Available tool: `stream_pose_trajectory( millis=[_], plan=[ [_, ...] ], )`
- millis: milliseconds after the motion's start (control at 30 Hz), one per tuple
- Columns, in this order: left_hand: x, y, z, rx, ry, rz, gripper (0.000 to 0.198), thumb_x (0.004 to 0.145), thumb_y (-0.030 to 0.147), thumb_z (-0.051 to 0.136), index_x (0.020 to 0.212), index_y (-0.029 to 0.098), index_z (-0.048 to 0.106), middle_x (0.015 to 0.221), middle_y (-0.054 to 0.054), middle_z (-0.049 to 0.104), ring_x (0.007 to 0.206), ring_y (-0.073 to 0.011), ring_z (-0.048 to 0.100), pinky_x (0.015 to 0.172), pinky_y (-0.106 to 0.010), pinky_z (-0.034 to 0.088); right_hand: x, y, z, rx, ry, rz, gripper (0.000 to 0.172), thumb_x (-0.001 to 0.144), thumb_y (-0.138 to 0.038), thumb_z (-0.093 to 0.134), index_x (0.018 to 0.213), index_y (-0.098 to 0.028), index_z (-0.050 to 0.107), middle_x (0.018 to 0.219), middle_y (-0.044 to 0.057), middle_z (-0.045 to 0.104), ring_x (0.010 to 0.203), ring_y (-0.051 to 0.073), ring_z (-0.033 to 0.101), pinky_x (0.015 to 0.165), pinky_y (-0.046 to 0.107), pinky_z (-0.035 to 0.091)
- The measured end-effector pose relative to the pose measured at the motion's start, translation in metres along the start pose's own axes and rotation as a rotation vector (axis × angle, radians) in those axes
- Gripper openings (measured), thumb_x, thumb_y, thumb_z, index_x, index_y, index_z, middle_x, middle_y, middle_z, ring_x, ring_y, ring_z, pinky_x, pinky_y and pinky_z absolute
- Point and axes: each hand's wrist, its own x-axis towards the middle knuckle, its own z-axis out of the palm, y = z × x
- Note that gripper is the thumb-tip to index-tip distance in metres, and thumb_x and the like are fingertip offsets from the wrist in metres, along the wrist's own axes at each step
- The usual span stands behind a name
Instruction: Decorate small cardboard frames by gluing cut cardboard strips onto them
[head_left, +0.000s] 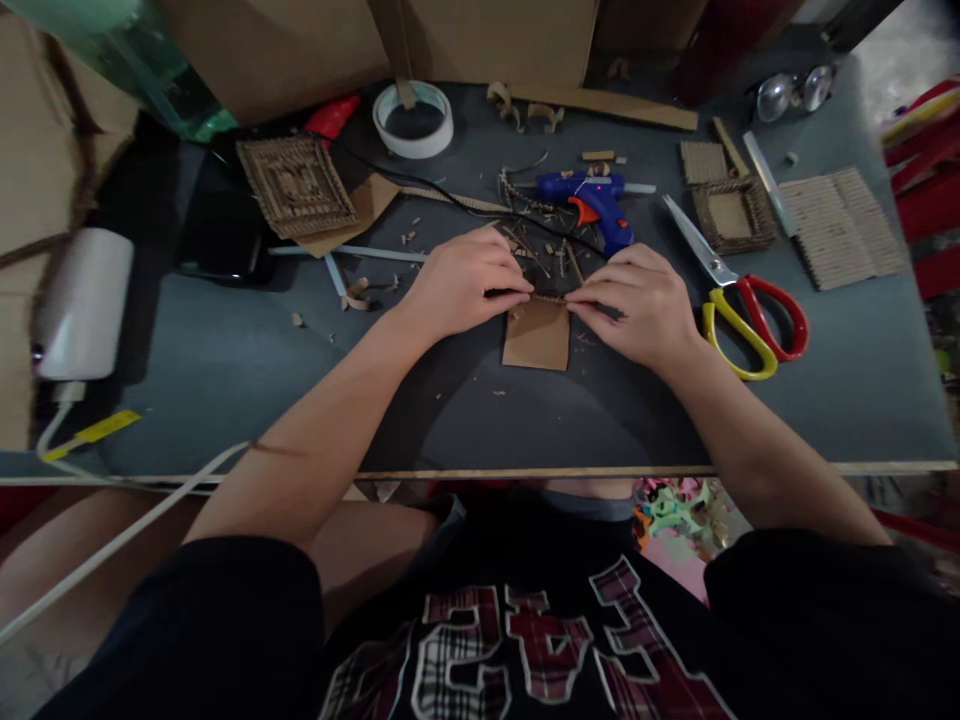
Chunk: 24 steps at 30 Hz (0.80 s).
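A small square of cardboard (536,338) lies flat on the grey table in front of me. Along its far edge runs a thin corrugated cardboard strip (549,297), its ends between my two hands. My left hand (472,280) pinches the strip's left end with thumb and fingertips. At the right end, my right hand (637,303) pinches it the same way. Fingers partly cover both ends. Just beyond my hands lies a blue hot glue gun (581,188) with an orange trigger, among cardboard scraps.
Scissors (750,310) with red and yellow handles lie right of my right hand. Farther right are a small cardboard box frame (731,215) and a corrugated sheet (847,228). A tape roll (413,120), a layered cardboard square (296,187) and a white power bank (88,305) are leftward.
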Motion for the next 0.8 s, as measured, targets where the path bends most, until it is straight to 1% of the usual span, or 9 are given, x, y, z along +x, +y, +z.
stream_pose_trajectory(
  millis=[167,267,333,433,533,633,733,800],
  plan=[
    [0.0017,0.0027,0.0006,-0.021,0.008,-0.027,0.022,0.091,0.04,0.066,0.09,0.022,0.08,0.088,-0.002,0.077,0.096,-0.0212,0.068,0.089,-0.038,0.053,-0.001,-0.006,-0.0014,-0.055,-0.021,0.054,0.022,0.096,-0.032,0.058,0.098,-0.024,0.078,0.092,0.003,0.078,0.087,0.022,0.065,0.081,0.039,0.052],
    [0.0024,0.0007,0.0017,-0.039,0.037,-0.031,0.02,0.088,0.039,0.069,0.088,0.022,0.079,0.086,-0.002,0.077,0.095,-0.0206,0.068,0.088,-0.037,0.054,-0.0024,-0.0092,-0.0016,-0.107,-0.017,0.086,0.022,0.095,-0.032,0.06,0.105,-0.023,0.078,0.093,0.004,0.078,0.089,0.022,0.066,0.077,0.037,0.052],
    [0.0026,-0.0016,0.0015,-0.054,0.036,-0.011,0.019,0.088,0.039,0.07,0.089,0.022,0.079,0.089,-0.002,0.078,0.096,-0.0209,0.068,0.09,-0.038,0.054,-0.003,-0.0101,-0.0013,-0.118,-0.018,0.093,0.023,0.095,-0.031,0.06,0.108,-0.023,0.077,0.093,0.004,0.078,0.091,0.022,0.066,0.076,0.036,0.052],
    [0.0022,-0.0043,0.0004,-0.085,0.009,0.014,0.018,0.089,0.038,0.069,0.092,0.024,0.08,0.094,-0.002,0.079,0.1,-0.0213,0.068,0.095,-0.04,0.052,-0.0029,-0.0101,-0.0015,-0.082,-0.033,0.091,0.023,0.095,-0.032,0.06,0.103,-0.023,0.079,0.092,0.003,0.078,0.088,0.021,0.066,0.077,0.035,0.052],
    [0.0018,-0.004,0.0,-0.107,0.017,0.024,0.016,0.09,0.036,0.069,0.093,0.024,0.079,0.094,-0.002,0.079,0.101,-0.0215,0.068,0.094,-0.039,0.052,-0.0016,-0.0101,-0.0026,-0.018,-0.037,0.094,0.019,0.091,-0.029,0.062,0.094,-0.023,0.079,0.083,0.002,0.077,0.08,0.019,0.063,0.077,0.035,0.051],
    [0.0026,-0.0016,0.0001,-0.111,0.058,0.009,0.016,0.089,0.036,0.07,0.09,0.022,0.079,0.092,-0.003,0.079,0.098,-0.021,0.069,0.094,-0.038,0.052,-0.0003,-0.0102,-0.0036,0.039,0.021,0.078,0.017,0.089,-0.027,0.062,0.087,-0.022,0.078,0.074,0.001,0.074,0.074,0.017,0.062,0.076,0.034,0.051],
    [0.0038,0.0008,-0.0003,-0.119,0.092,-0.029,0.019,0.089,0.037,0.07,0.088,0.02,0.077,0.089,-0.004,0.078,0.095,-0.0206,0.07,0.092,-0.037,0.053,0.0003,-0.0097,-0.0033,0.059,0.076,0.045,0.018,0.09,-0.027,0.061,0.088,-0.021,0.077,0.075,0.001,0.074,0.074,0.017,0.063,0.077,0.034,0.052],
    [0.0039,0.0033,-0.0011,-0.123,0.087,-0.057,0.02,0.09,0.037,0.068,0.088,0.019,0.077,0.089,-0.004,0.078,0.095,-0.0205,0.07,0.091,-0.036,0.053,0.0001,-0.0091,-0.0023,0.048,0.085,0.038,0.018,0.09,-0.028,0.06,0.088,-0.021,0.077,0.076,0.001,0.074,0.075,0.017,0.063,0.078,0.035,0.052]
  ],
)
